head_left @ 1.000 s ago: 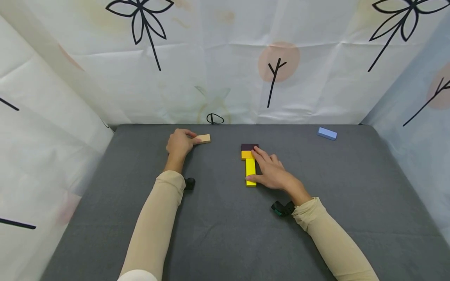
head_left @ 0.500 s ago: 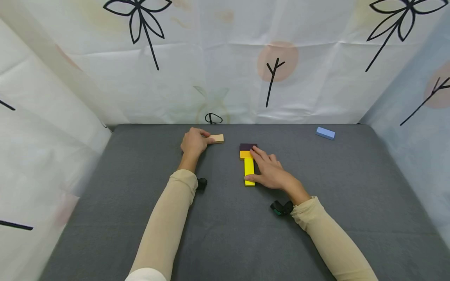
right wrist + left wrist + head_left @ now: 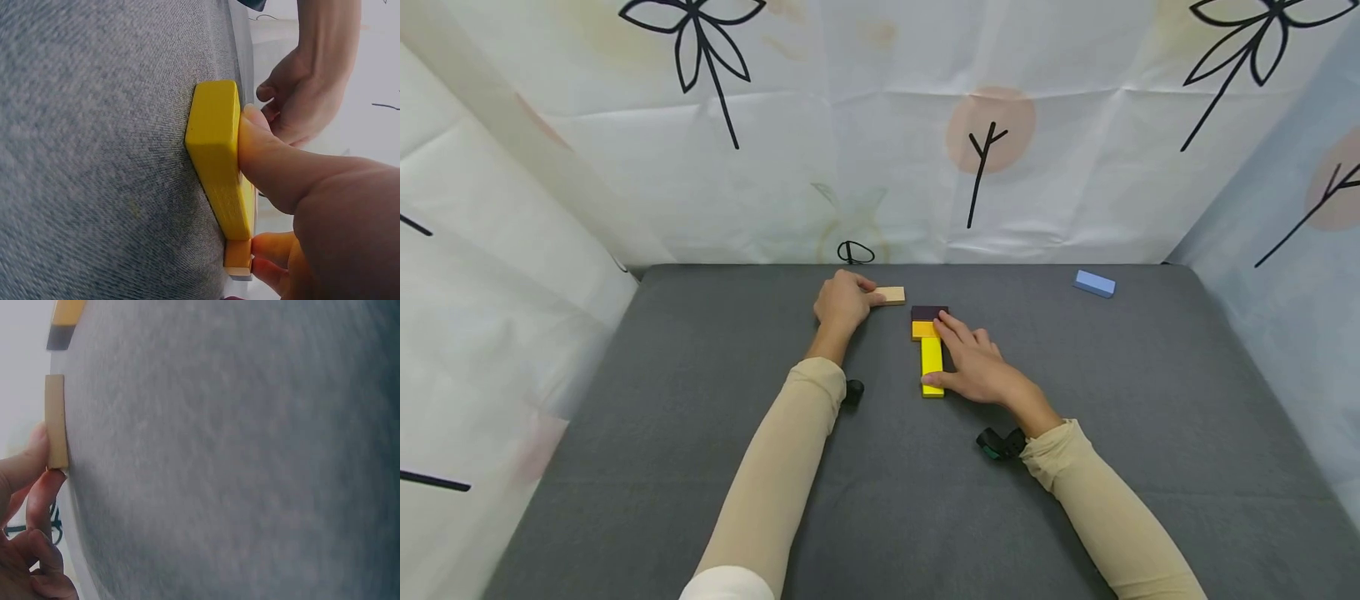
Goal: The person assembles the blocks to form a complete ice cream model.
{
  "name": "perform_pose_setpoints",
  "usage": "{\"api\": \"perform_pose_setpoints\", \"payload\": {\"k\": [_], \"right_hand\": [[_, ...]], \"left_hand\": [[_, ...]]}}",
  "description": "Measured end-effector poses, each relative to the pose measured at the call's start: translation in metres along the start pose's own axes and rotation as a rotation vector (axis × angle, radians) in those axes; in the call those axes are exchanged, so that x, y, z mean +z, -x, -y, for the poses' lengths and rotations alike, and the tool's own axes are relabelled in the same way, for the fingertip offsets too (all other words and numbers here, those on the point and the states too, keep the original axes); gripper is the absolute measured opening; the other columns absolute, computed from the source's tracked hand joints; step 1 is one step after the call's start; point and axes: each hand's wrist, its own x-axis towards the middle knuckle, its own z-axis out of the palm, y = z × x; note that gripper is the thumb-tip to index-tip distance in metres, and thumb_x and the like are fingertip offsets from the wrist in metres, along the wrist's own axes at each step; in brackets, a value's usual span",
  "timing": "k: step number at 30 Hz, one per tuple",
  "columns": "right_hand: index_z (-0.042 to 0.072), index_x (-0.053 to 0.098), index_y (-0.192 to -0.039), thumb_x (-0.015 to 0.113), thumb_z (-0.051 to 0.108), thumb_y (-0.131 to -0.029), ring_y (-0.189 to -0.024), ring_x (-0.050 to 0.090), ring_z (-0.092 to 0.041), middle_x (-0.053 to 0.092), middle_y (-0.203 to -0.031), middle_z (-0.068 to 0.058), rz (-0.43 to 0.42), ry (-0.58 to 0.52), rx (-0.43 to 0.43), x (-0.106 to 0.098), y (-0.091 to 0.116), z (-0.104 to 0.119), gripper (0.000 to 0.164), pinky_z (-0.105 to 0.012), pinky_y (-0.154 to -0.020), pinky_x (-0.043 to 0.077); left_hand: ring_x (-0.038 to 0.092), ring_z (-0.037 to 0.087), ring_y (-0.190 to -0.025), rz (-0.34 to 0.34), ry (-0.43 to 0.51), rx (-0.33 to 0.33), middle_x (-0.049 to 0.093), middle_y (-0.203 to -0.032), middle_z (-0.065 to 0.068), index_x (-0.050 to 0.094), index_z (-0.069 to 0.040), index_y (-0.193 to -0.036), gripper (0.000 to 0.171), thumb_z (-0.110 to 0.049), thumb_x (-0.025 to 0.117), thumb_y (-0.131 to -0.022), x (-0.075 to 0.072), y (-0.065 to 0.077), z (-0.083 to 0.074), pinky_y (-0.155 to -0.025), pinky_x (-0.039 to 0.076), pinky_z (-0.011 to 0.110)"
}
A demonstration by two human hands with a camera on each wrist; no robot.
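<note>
Left hand has moved rightward, pinching a beige block; right hand, spread, touches a yellow block, pressure unclear.

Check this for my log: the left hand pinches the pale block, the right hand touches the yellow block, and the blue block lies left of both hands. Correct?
No: the head view shows the blue block right of both hands, not left. The rest stands: the left hand pinches the pale block, the right hand touches the yellow block.
</note>
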Motion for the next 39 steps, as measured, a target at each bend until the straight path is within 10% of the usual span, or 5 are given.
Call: {"api": "perform_pose_setpoints", "payload": {"k": [39], "right_hand": [[0.012,0.016,-0.165,0.068,0.049,-0.096,-0.132,0.035,-0.039,0.005,-0.174,-0.006,0.0,-0.01,-0.007,0.0,-0.001,-0.002,0.094,-0.056,-0.104,0.034]], "left_hand": [[0.067,0.024,-0.112,0.074,0.015,0.082,0.074,-0.123,-0.003,0.079,-0.028,-0.115,0.021,-0.034,0.072,-0.096,0.032,0.009,-0.033,-0.093,0.054,0.045]]}}
